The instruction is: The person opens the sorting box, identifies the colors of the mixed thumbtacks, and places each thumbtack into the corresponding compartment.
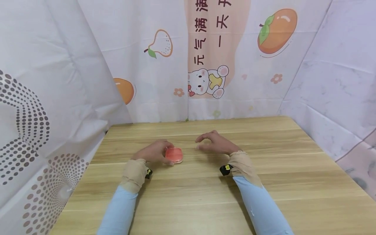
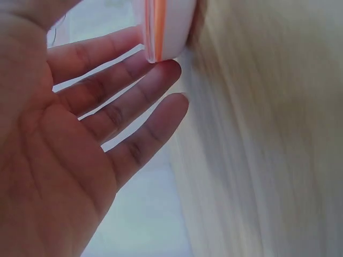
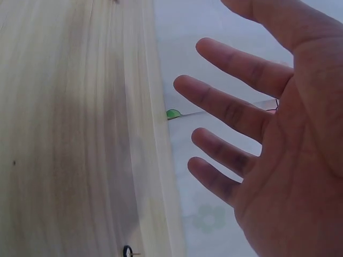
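Observation:
A small, rounded-square box with a red top (image 1: 174,155) is between the thumb and fingers of my left hand (image 1: 155,151), left of the table's middle. In the left wrist view, the box (image 2: 182,27) shows a white side, an orange band and a clear edge. Fingertips of the left hand (image 2: 80,128) touch it there; the thumb is mostly out of that view. My right hand (image 1: 215,142) hovers to the right of the box, apart from it. Its fingers are spread and slightly bent, with nothing in the right hand (image 3: 284,150).
Both hands are over a wood-grain table (image 1: 188,202). Behind it hangs a white curtain (image 1: 164,75) printed with fruit, and more sheets (image 1: 64,65) enclose the sides. A small dark ring-like mark (image 3: 127,251) shows low in the right wrist view.

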Motion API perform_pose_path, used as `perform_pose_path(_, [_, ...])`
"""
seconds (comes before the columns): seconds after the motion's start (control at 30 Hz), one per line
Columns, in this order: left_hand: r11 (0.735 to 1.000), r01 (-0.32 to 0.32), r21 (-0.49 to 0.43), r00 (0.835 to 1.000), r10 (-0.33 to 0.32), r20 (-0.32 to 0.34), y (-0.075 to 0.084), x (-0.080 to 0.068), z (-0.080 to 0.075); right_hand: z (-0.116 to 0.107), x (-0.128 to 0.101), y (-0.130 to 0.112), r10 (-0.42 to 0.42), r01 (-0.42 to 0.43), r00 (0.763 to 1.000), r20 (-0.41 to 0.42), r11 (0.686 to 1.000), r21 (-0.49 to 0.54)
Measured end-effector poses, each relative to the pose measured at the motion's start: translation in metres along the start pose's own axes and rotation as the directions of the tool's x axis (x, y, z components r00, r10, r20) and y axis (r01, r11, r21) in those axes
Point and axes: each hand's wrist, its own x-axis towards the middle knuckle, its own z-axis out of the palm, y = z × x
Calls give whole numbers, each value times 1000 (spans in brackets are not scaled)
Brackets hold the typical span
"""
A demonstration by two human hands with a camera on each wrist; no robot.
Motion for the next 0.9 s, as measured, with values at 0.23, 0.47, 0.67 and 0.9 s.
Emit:
perform_pose_path(0.23, [994, -68, 82, 998, 67, 22, 18, 15, 13, -1, 0, -3, -51, 51, 997, 66, 999, -4])
perform_pose_path(0.47, [986, -112, 121, 994, 110, 23, 35, 22, 22, 6, 0, -4, -62, 71, 975, 215, 997, -34])
perform_pose_path(0.67, [982, -96, 165, 995, 93, 30, 42, 22, 23, 17, 2, -11, -84, 91, 965, 250, 996, -15])
perform_pose_path(0.9, [984, -70, 162, 997, 67, 26, 41, 19, 23, 28, 7, -15, -164, 144, 954, 253, 985, 93])
